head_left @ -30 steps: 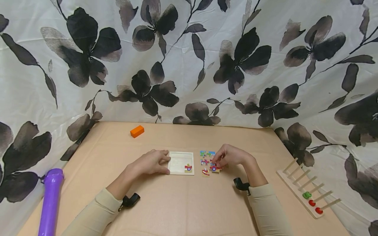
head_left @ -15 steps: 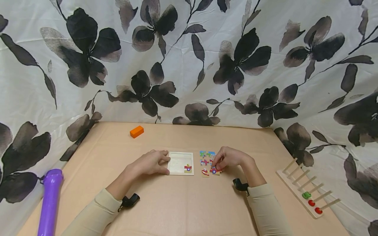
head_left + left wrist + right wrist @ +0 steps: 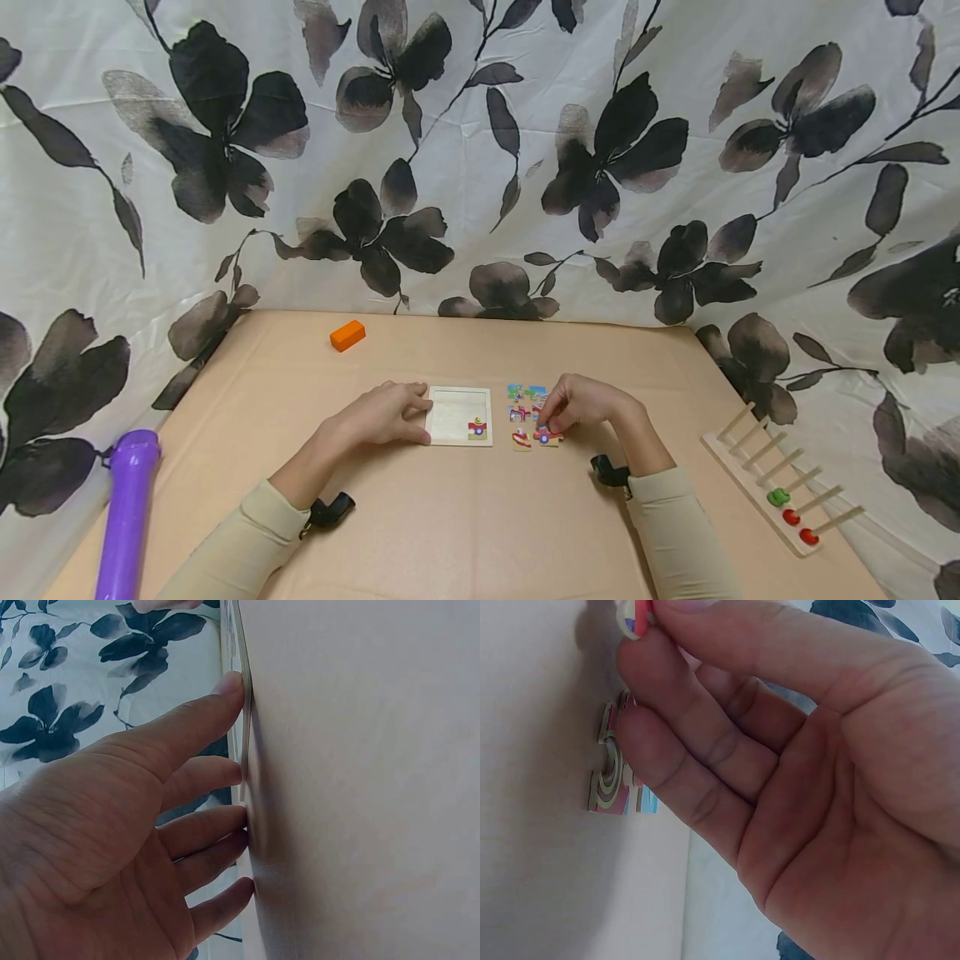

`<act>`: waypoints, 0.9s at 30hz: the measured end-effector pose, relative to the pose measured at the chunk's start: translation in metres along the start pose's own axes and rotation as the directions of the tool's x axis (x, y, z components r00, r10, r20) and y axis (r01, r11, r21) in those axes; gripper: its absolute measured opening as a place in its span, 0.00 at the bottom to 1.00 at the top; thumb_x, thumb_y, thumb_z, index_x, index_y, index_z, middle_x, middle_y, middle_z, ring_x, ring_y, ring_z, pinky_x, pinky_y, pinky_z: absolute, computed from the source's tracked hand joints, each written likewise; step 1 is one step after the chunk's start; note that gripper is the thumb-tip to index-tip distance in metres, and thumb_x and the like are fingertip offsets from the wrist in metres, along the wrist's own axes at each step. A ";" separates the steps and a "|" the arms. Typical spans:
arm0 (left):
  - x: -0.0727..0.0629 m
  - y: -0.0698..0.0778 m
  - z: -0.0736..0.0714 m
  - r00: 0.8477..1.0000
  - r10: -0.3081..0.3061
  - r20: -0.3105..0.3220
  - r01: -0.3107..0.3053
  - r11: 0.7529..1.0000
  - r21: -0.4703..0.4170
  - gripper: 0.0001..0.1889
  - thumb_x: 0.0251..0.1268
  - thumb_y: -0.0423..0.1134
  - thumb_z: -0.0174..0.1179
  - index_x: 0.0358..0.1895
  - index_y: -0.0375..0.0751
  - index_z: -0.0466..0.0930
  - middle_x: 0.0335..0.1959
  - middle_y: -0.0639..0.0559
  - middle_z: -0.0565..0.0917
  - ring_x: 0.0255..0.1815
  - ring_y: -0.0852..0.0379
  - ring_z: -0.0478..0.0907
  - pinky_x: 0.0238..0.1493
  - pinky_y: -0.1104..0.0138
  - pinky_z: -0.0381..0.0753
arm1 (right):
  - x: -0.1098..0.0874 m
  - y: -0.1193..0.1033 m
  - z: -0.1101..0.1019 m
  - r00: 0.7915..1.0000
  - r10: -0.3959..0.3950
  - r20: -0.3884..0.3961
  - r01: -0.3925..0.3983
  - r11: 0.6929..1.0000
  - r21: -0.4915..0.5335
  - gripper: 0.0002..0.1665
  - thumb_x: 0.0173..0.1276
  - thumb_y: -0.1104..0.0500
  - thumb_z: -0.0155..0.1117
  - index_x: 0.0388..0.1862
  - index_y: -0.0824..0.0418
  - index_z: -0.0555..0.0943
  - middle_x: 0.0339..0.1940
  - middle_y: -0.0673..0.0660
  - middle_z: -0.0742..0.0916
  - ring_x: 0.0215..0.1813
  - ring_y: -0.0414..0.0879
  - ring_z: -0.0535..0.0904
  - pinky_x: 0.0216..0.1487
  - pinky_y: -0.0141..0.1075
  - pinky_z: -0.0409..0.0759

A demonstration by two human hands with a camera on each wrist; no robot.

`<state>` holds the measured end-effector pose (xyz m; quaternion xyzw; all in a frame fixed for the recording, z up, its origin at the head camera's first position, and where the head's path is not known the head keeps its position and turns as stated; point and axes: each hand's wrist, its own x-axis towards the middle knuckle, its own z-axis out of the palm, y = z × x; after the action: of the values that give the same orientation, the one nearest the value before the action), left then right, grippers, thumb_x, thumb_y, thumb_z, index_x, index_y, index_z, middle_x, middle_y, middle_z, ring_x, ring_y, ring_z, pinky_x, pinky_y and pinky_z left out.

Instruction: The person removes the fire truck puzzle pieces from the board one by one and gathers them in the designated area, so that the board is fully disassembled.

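Observation:
A shallow pale wooden puzzle tray (image 3: 448, 417) lies in the middle of the table, with one colourful piece (image 3: 477, 428) in its lower right corner. My left hand (image 3: 381, 413) rests at the tray's left edge. In the left wrist view its thumb lies on the rim and its fingers extend against the side. To the right of the tray, my right hand (image 3: 588, 398) pinches a red and blue puzzle piece (image 3: 547, 435) between thumb and fingertips. Only part of that piece (image 3: 636, 619) shows in the right wrist view. Several loose puzzle pieces (image 3: 520, 413) lie beside it, some partly hidden by the fingers.
An orange block (image 3: 348, 336) lies at the back left of the table. A purple cylinder (image 3: 131, 508) stands at the left edge. On the right is a wooden peg board (image 3: 750, 475) with green and red pieces on it. A floral cloth (image 3: 480, 167) hangs behind.
My right hand has shifted very slightly, and the pinched piece now sits a little lower, among the loose pieces. My left hand and the tray have stayed in place.

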<state>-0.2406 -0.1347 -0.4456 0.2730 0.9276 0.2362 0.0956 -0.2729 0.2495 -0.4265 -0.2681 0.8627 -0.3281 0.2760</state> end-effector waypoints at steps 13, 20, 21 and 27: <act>-0.001 0.001 0.000 1.000 0.005 0.002 -0.005 1.000 0.002 0.34 0.58 0.52 0.77 0.65 0.40 0.83 0.77 0.38 0.71 0.76 0.31 0.68 0.75 0.41 0.66 | -0.001 -0.003 0.001 1.000 0.026 0.003 -0.026 1.000 -0.006 0.10 0.62 0.75 0.71 0.37 0.64 0.93 0.31 0.55 0.91 0.30 0.41 0.79 0.34 0.32 0.78; 0.000 0.001 0.000 1.000 0.006 0.009 -0.006 1.000 0.005 0.33 0.59 0.52 0.77 0.66 0.41 0.83 0.77 0.38 0.71 0.76 0.31 0.68 0.75 0.41 0.66 | -0.002 -0.005 0.002 1.000 0.005 -0.008 -0.006 1.000 -0.023 0.07 0.62 0.72 0.73 0.36 0.64 0.93 0.31 0.57 0.91 0.29 0.40 0.79 0.33 0.32 0.78; 0.000 0.001 0.000 1.000 0.006 0.009 -0.006 1.000 0.005 0.33 0.59 0.52 0.77 0.66 0.41 0.83 0.77 0.38 0.71 0.76 0.32 0.68 0.75 0.41 0.66 | -0.002 -0.006 0.002 1.000 0.006 -0.015 -0.006 1.000 -0.026 0.07 0.62 0.72 0.74 0.36 0.63 0.93 0.31 0.56 0.91 0.29 0.40 0.79 0.33 0.32 0.77; 0.000 0.001 -0.001 1.000 0.004 0.009 -0.004 1.000 0.007 0.33 0.58 0.52 0.77 0.66 0.40 0.83 0.77 0.38 0.71 0.76 0.31 0.68 0.74 0.41 0.67 | -0.001 -0.006 0.001 0.997 -0.004 -0.073 0.003 1.000 -0.012 0.05 0.61 0.69 0.76 0.36 0.63 0.93 0.31 0.55 0.92 0.28 0.41 0.79 0.29 0.30 0.75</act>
<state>-0.2398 -0.1342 -0.4443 0.2762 0.9275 0.2321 0.0983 -0.2695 0.2455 -0.4227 -0.2593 0.8736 -0.3330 0.2421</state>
